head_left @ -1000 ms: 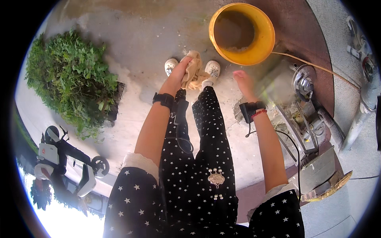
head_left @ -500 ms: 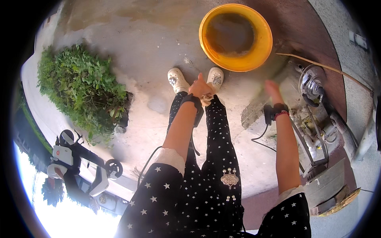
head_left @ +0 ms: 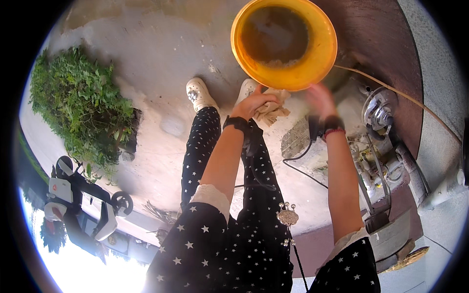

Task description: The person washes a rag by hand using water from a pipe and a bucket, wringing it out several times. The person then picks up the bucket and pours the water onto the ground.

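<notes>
A yellow bucket (head_left: 320,49) with murky brown water (head_left: 276,36) in it stands ahead of my feet. My left hand (head_left: 251,105) is closed on a crumpled beige cloth (head_left: 273,111), just below the bucket's near rim. Close to the bucket's near right side is my right hand (head_left: 321,100), its fingers smeared by motion; whether it touches the rim I cannot tell. Both wrists wear black straps, and a black cable (head_left: 308,172) hangs by the right one.
Leafy green plants (head_left: 83,107) grow at the left. A white-and-black scooter (head_left: 102,215) stands behind them. On the right are a shiny round metal fixture (head_left: 378,111), a long thin stick (head_left: 395,88) and pipes (head_left: 413,168). My white clogs (head_left: 199,94) are on the concrete.
My left hand has moved forward, and the cloth in it now shows more fully. My right hand has shifted left to the bucket's near side. The bucket appears closer in view.
</notes>
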Demonstrator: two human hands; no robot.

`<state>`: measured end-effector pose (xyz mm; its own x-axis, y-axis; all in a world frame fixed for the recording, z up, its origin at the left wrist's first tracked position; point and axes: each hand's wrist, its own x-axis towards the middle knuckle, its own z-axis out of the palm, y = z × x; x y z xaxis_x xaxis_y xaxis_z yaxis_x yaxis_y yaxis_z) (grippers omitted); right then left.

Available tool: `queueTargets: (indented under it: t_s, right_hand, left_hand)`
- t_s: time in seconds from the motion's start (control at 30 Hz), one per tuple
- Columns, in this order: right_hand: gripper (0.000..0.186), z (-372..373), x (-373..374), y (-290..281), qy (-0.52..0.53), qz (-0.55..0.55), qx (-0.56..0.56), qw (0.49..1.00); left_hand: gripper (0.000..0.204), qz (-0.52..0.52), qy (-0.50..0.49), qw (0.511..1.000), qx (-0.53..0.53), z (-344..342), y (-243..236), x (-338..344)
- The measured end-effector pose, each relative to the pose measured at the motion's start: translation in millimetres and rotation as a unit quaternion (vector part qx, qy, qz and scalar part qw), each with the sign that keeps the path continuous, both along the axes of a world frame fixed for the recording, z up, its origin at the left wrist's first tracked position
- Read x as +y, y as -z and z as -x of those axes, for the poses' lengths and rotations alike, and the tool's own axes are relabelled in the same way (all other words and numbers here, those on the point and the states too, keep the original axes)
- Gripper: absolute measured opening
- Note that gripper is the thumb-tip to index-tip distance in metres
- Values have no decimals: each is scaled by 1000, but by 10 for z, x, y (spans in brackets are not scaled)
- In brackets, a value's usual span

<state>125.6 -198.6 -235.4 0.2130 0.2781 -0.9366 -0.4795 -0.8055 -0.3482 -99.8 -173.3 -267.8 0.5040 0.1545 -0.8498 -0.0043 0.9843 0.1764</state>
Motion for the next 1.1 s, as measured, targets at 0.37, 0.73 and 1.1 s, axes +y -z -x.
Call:
queueTargets:
  t_s: [0.37, 0.73, 1.1]
  right_hand:
    - [27, -85, -22, 438, 133, -8, 46, 990]
    - [32, 879, 230, -57, 48, -147, 133, 979]
    - [29, 1051, 667, -77, 14, -192, 0, 981]
  left_hand:
    - [60, 62, -180, 981, -31, 81, 113, -55]
    - [44, 24, -238, 969, -57, 1000, -217, 672]
    - [36, 0, -378, 925, -32, 864, -308, 892]
